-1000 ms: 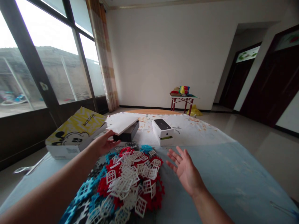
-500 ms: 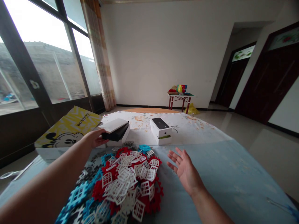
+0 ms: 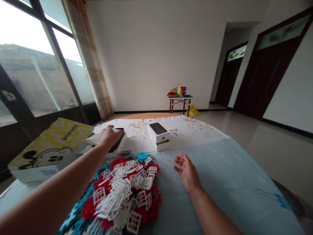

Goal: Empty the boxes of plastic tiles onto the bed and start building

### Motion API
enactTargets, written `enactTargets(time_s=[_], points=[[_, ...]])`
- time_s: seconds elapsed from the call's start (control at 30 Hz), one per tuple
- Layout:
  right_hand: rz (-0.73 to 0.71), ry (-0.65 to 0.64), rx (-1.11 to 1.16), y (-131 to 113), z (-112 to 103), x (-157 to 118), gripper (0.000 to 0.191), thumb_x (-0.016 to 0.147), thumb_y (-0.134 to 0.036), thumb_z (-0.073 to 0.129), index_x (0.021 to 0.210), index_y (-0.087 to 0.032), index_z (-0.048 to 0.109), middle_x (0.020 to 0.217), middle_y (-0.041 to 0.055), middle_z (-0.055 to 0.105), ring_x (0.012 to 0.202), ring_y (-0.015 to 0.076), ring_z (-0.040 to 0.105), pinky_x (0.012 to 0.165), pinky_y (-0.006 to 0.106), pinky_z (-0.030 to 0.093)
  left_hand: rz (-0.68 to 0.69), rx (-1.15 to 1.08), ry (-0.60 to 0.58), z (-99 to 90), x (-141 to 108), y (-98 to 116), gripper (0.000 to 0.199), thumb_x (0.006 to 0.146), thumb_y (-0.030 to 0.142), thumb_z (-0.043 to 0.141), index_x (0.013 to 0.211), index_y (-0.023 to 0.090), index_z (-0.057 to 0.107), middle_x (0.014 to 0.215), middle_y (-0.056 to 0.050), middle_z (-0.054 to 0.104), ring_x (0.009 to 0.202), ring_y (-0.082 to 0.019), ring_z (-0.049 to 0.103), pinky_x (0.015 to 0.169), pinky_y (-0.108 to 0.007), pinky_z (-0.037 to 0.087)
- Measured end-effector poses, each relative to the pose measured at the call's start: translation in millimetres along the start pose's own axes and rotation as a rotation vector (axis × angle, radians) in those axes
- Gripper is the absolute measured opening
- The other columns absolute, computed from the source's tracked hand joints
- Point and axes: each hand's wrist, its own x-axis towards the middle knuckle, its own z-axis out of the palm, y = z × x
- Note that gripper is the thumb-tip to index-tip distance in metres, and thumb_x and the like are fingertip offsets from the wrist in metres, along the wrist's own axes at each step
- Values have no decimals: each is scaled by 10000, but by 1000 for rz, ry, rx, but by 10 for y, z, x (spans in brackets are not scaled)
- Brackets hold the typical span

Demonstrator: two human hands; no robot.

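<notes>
My left hand (image 3: 110, 135) is over an open white box (image 3: 121, 147), its fingertips at the dark insert (image 3: 116, 144) inside. Its fingers are partly hidden, so whether they grip anything is unclear. To the left of that hand, a white flat piece (image 3: 94, 139) sits tilted. My right hand (image 3: 187, 171) hovers over the blue cloth with fingers apart and nothing in it. Between my arms lies a heap of white lattice pieces (image 3: 117, 192) on red interlocking pieces (image 3: 154, 209) and blue ones (image 3: 80, 205). Beyond the heap stands a white phone box (image 3: 160, 138), its lid partly raised over something green.
A yellow and white BOBDOG box (image 3: 49, 147) stands at the left. White floral cloth (image 3: 190, 130) covers the table's far part, blue cloth (image 3: 220, 182) the near part. A small table (image 3: 181, 97) with colourful things stands by the far wall.
My left hand has moved from the side of the box to above it. The dark insert, raised and tilted before, now sits lower in the box. My view has turned slightly right.
</notes>
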Motion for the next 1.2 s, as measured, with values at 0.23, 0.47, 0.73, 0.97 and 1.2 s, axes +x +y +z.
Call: enactTargets(time_s=[0.23,0.47,0.73,0.97,1.2], points=[[-124,-73,-94,69,-32,6,458,725,-509,565,1055,-193,547,987,62,621,897,203,584,662,322,511,94,212,-275,1510,-723,317,580,743,392,601,1241,175,399,1271,-124,418,1095,-265,463,892,-465,401],[-93,-77,-93,49,-30,-1,469,711,-523,578,1053,-203,557,980,70,634,897,210,585,657,320,504,83,317,-162,2088,-1134,310,1072,520,391,753,1368,271,107,1423,-177,153,1169,-387,366,848,-519,405],[-76,-99,-88,11,-31,-21,462,728,-500,580,1073,-195,539,1038,83,622,928,221,595,661,304,514,73,352,-28,2221,-1148,180,1063,558,386,717,1361,303,25,1457,-154,62,1264,-360,241,867,-518,392],[-69,-75,-90,22,-24,20,442,714,-493,591,1047,-203,558,1028,81,626,921,220,602,637,285,514,-8,348,12,2099,-1173,120,1093,562,447,682,1361,248,-37,1425,-220,65,1303,-376,158,941,-518,310],[-96,-98,-89,48,-41,1,446,708,-501,590,1035,-199,557,992,69,632,889,213,597,638,302,508,-78,282,-59,1894,-1107,202,1101,546,429,692,1377,234,-4,1232,-204,368,1125,-378,425,834,-466,404]])
